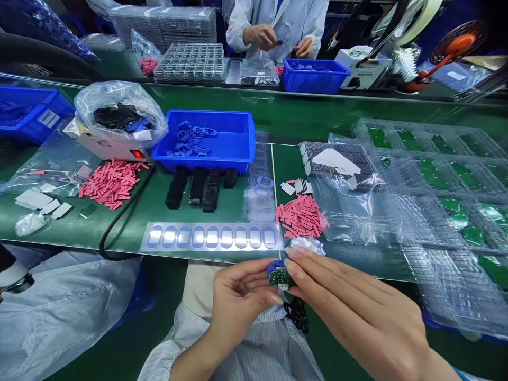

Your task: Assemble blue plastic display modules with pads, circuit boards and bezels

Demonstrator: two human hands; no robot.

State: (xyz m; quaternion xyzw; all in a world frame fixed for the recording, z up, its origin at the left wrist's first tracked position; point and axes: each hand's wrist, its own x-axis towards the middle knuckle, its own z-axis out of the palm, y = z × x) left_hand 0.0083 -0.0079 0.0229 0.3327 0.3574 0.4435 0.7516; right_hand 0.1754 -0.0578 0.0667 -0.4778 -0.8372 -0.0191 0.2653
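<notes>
My left hand [238, 301] and my right hand [349, 307] hold a small green circuit board with a blue plastic frame [281, 276] between their fingertips, just below the front edge of the green workbench [222, 259]. A crumpled clear plastic bag [306, 245] lies beside my right fingertips. A strip of oval pieces on clear film [210, 236] lies left of my hands, and a pile of pink strips [301, 217] lies beyond them. A black lattice piece [297, 315] sits under my hands on my lap.
A blue bin of blue plastic frames [202, 143] and black foam blocks [194, 188] stand ahead, with more pink strips [113, 182] to the left. Clear trays of green boards [444, 196] cover the right. A co-worker [273, 32] works across the bench.
</notes>
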